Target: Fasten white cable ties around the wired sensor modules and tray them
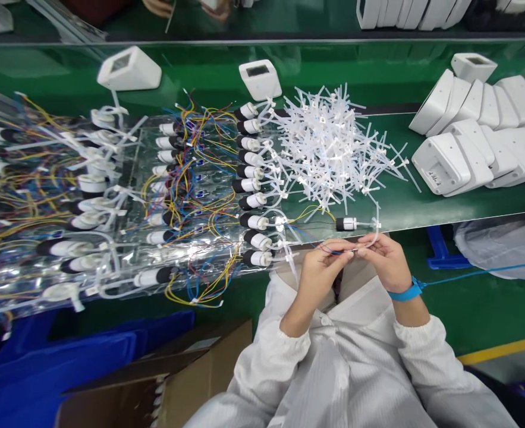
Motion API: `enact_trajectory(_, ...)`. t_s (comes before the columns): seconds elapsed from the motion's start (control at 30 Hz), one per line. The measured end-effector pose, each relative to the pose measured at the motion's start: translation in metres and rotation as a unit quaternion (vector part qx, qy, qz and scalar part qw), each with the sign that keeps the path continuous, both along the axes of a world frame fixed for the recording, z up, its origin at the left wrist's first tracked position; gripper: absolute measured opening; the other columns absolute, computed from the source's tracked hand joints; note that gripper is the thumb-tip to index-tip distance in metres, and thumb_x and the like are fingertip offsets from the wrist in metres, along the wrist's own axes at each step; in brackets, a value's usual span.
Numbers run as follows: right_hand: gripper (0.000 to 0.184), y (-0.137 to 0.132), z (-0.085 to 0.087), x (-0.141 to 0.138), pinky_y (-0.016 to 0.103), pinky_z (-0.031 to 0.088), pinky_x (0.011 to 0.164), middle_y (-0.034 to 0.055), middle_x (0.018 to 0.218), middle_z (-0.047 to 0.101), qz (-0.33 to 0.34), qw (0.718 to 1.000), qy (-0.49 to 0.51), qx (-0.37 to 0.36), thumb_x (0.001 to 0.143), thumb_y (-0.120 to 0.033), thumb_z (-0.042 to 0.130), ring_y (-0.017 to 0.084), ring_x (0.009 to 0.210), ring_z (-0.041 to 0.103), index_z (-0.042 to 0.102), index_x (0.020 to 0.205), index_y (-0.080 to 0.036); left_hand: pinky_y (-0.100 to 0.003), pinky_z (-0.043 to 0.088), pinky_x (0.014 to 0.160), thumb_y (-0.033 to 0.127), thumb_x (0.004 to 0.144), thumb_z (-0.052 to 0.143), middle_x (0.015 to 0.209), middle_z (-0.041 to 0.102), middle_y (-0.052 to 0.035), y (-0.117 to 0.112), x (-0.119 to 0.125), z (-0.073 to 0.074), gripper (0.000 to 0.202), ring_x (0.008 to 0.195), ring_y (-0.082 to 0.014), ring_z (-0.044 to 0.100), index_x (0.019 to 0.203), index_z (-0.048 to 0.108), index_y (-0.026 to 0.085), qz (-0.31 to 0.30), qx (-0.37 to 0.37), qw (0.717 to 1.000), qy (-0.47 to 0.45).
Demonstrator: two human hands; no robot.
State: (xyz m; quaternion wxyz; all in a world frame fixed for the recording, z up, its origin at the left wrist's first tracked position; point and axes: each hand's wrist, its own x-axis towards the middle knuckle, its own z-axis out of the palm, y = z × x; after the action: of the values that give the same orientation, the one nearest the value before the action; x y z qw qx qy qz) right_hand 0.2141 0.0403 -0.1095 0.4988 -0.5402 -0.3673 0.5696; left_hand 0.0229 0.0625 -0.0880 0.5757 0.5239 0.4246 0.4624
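Note:
Fingertips nearly touching, my two hands meet at the table's front edge. My left hand (319, 270) is closed in a pinch, with thin coloured wires (329, 250) running into its fingers. In the fingers of my right hand (389, 261), also closed, is a translucent white tube (375, 236). The exact spot where the fingertips meet is too small to make out. Just beyond them lies a small black-and-white cylindrical motor (346, 224), its tube fitting pointing right. Yellow and dark wires (309, 214) trail left from it. A blue wrist strap (407, 292) with a cord circles my right wrist.
A heap of white tube pieces with connectors (329, 145) lies beyond the motor. Rows of wired motors (255, 222) in clear plastic trays fill the left. White housings (440, 163) are stacked at right. A cardboard box (208, 380) stands below; another person's hand (159, 7) shows at top.

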Motion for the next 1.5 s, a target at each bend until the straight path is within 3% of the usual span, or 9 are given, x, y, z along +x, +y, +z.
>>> enact_trajectory(0.5, 0.014, 0.005, 0.009, -0.006, 0.04, 0.065, 0.086, 0.0042, 0.092, 0.086, 0.003, 0.996, -0.077, 0.055, 0.085, -0.039, 0.095, 0.026, 0.089, 0.079, 0.088, 0.085, -0.027, -0.037, 0.066, 0.087, 0.031, 0.092, 0.087, 0.096, 0.087, -0.0079, -0.001, 0.002, -0.001, 0.008, 0.093, -0.0236, 0.081, 0.094, 0.09, 0.024, 0.038, -0.018, 0.999, 0.006)
enact_trajectory(0.73, 0.023, 0.012, 0.001, -0.006, 0.043, 0.065, 0.09, 0.0064, 0.093, 0.087, 0.024, 0.995, -0.077, 0.053, 0.082, -0.047, 0.097, 0.028, 0.091, 0.079, 0.088, 0.085, -0.025, -0.037, 0.065, 0.089, 0.034, 0.092, 0.088, 0.097, 0.087, -0.0086, 0.002, -0.002, -0.002, 0.01, 0.094, -0.024, 0.081, 0.092, 0.09, 0.024, 0.037, -0.025, 0.999, 0.029)
enact_trajectory(0.83, 0.032, 0.01, -0.004, -0.006, 0.042, 0.066, 0.091, 0.0067, 0.096, 0.087, 0.019, 0.997, -0.058, 0.043, 0.08, -0.053, 0.097, 0.028, 0.091, 0.08, 0.087, 0.088, -0.024, -0.038, 0.066, 0.092, 0.033, 0.092, 0.086, 0.102, 0.087, -0.0101, 0.003, 0.001, -0.003, 0.012, 0.1, -0.0249, 0.081, 0.095, 0.09, 0.022, 0.027, -0.034, 0.999, 0.023)
enact_trajectory(0.93, 0.035, 0.004, -0.008, -0.004, 0.04, 0.068, 0.09, 0.0062, 0.097, 0.086, -0.001, 0.999, -0.036, 0.038, 0.082, -0.056, 0.097, 0.026, 0.091, 0.08, 0.086, 0.091, -0.023, -0.039, 0.067, 0.097, 0.035, 0.09, 0.089, 0.112, 0.086, -0.0118, -0.003, 0.008, -0.009, 0.028, 0.106, -0.025, 0.081, 0.112, 0.088, 0.019, 0.022, -0.056, 0.998, -0.028)
enact_trajectory(1.1, 0.043, -0.003, -0.016, -0.002, 0.036, 0.07, 0.087, 0.0029, 0.092, 0.082, -0.084, 0.995, 0.047, 0.007, 0.078, -0.058, 0.1, 0.021, 0.084, 0.08, 0.083, 0.093, -0.023, -0.04, 0.066, 0.105, 0.042, 0.084, 0.095, 0.149, 0.072, -0.0162, -0.027, 0.02, -0.03, 0.051, 0.115, -0.0238, 0.08, 0.127, 0.08, 0.02, 0.056, -0.07, 0.992, -0.089)
enact_trajectory(1.17, 0.045, -0.004, -0.02, -0.002, 0.035, 0.071, 0.086, 0.0022, 0.093, 0.081, -0.115, 0.991, 0.07, 0.01, 0.076, -0.059, 0.101, 0.019, 0.084, 0.079, 0.081, 0.093, -0.022, -0.04, 0.065, 0.104, 0.045, 0.085, 0.094, 0.148, 0.072, -0.0157, -0.039, 0.019, -0.034, 0.051, 0.115, -0.0237, 0.08, 0.127, 0.078, 0.021, 0.054, -0.08, 0.993, -0.072)
enact_trajectory(1.27, 0.045, -0.005, -0.024, -0.004, 0.036, 0.072, 0.086, 0.0033, 0.099, 0.082, -0.142, 0.985, 0.096, 0.014, 0.075, -0.057, 0.102, 0.019, 0.089, 0.079, 0.079, 0.093, -0.023, -0.037, 0.066, 0.094, 0.045, 0.092, 0.088, 0.122, 0.082, -0.0123, -0.055, 0.011, -0.023, 0.04, 0.102, -0.0229, 0.08, 0.121, 0.081, 0.02, -0.042, -0.104, 0.994, 0.004)
enact_trajectory(1.37, 0.044, -0.007, -0.028, -0.006, 0.038, 0.072, 0.087, 0.0047, 0.101, 0.083, -0.153, 0.98, 0.13, 0.01, 0.073, -0.054, 0.103, 0.021, 0.093, 0.08, 0.077, 0.092, -0.023, -0.035, 0.066, 0.084, 0.04, 0.1, 0.079, 0.11, 0.085, -0.0115, -0.059, 0.003, 0.008, 0.026, 0.095, -0.0245, 0.08, 0.116, 0.085, 0.02, -0.163, -0.055, 0.983, 0.07)
enact_trajectory(1.5, 0.046, -0.008, -0.031, -0.009, 0.037, 0.072, 0.085, 0.0043, 0.097, 0.083, -0.157, 0.974, 0.164, 0.011, 0.071, -0.052, 0.104, 0.021, 0.091, 0.08, 0.079, 0.098, -0.023, -0.047, 0.059, 0.113, 0.027, 0.108, 0.065, 0.13, 0.083, -0.0132, -0.031, 0.003, 0.044, 0.024, 0.126, -0.03, 0.075, 0.121, 0.085, 0.025, -0.105, 0.168, 0.968, 0.154)
